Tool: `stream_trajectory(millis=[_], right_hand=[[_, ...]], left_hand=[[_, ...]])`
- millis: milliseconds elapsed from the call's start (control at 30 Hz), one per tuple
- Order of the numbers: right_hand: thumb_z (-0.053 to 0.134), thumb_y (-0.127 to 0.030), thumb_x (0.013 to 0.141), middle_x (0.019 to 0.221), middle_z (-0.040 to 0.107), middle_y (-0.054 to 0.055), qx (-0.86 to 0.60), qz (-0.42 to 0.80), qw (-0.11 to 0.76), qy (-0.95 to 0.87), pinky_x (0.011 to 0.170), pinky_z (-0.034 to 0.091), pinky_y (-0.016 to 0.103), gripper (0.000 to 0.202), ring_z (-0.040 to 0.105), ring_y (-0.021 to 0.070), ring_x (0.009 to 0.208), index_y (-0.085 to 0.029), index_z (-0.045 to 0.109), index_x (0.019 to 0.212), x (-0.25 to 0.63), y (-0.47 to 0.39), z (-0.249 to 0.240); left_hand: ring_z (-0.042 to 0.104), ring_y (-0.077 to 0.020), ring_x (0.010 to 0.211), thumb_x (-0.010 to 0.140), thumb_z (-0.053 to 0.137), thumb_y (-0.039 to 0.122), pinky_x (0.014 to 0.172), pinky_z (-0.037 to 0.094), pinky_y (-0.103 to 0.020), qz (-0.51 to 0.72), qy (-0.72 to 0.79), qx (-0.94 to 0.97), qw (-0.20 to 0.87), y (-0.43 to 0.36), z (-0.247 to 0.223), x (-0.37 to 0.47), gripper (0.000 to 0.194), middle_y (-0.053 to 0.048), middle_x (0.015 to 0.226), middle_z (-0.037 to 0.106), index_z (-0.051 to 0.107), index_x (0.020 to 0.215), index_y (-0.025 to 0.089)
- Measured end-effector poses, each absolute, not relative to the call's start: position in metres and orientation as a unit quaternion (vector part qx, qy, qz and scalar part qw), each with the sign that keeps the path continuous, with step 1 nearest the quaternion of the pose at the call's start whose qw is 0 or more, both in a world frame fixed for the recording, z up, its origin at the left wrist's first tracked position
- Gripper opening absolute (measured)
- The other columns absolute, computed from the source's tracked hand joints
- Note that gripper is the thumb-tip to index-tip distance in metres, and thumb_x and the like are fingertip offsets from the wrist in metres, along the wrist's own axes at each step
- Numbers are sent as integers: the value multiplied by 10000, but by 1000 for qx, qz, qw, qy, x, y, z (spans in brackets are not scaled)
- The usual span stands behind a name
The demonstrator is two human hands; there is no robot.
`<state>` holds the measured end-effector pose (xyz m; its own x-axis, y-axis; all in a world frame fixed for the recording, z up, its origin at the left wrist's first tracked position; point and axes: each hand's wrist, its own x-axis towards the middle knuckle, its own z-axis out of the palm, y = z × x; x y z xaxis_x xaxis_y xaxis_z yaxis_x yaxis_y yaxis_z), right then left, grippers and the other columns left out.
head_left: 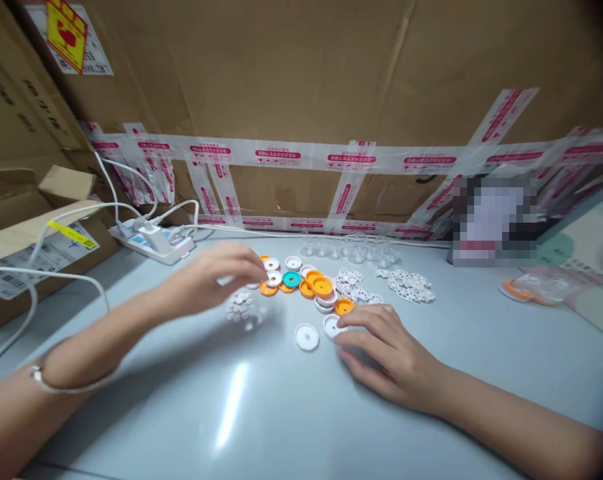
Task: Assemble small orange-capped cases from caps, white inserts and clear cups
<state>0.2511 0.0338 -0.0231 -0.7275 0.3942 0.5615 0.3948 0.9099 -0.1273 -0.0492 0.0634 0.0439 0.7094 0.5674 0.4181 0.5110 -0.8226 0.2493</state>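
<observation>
The right hand (399,360) has its fingertips at the right rim of a white disc (333,325), on the desk (181,427) short of the far edge; whether it grips cannot be told. The left hand (209,283), loosely curled, reaches another white disc (273,278) beside a teal disc (291,279) — contact unconfirmed. A loose disc (306,338) lies nearer the front edge. Judged light, stiff plastic, possibly slippery — best pinched by opposite rims.

White, orange, teal discs (322,287) lie loosely clustered.
</observation>
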Motion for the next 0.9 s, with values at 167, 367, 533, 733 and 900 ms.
stream_trajectory(millis=[167, 367, 533, 733, 900], right_hand=[[533, -132, 812, 956, 611, 70, -214, 3, 301, -929, 786, 406, 344, 179, 553, 194, 935, -196, 562, 976, 249, 36, -23], [524, -127, 814, 952, 614, 71, -216, 5, 293, -931, 787, 411, 347, 185, 557, 197, 939, -204, 563, 977, 249, 37, -23], [531, -109, 809, 951, 614, 71, -213, 17, 295, -931, 791, 404, 352, 198, 550, 193, 937, -200, 558, 983, 249, 38, -25], [544, -103, 800, 951, 612, 69, -214, 22, 293, -932, 795, 401, 349, 190, 551, 189, 935, -188, 561, 969, 248, 39, -25], [532, -105, 807, 940, 617, 70, -215, 23, 294, -931, 792, 404, 349, 189, 556, 191, 928, -194, 560, 972, 248, 37, -24]], left_hand=[[589, -118, 726, 840, 537, 307, 680, 449, -211, 76, 508, 853, 94, 81, 57, -128, 187, 9, 798, 659, 658, 801, 170], [592, -133, 701, 802, 544, 274, 633, 439, -196, -6, 501, 844, 194, 87, 28, -150, 147, 0, 782, 672, 673, 797, 204], [588, -151, 734, 784, 543, 273, 677, 436, -220, 23, 467, 844, 263, 89, 25, -137, 148, -23, 820, 669, 682, 799, 227], [584, -152, 735, 795, 508, 260, 643, 428, -211, -21, 476, 840, 260, 87, 21, -129, 139, -13, 820, 660, 639, 821, 224], [568, -152, 693, 803, 485, 276, 591, 416, -207, -27, 474, 844, 248, 87, 18, -130, 142, -19, 782, 645, 611, 791, 211]])
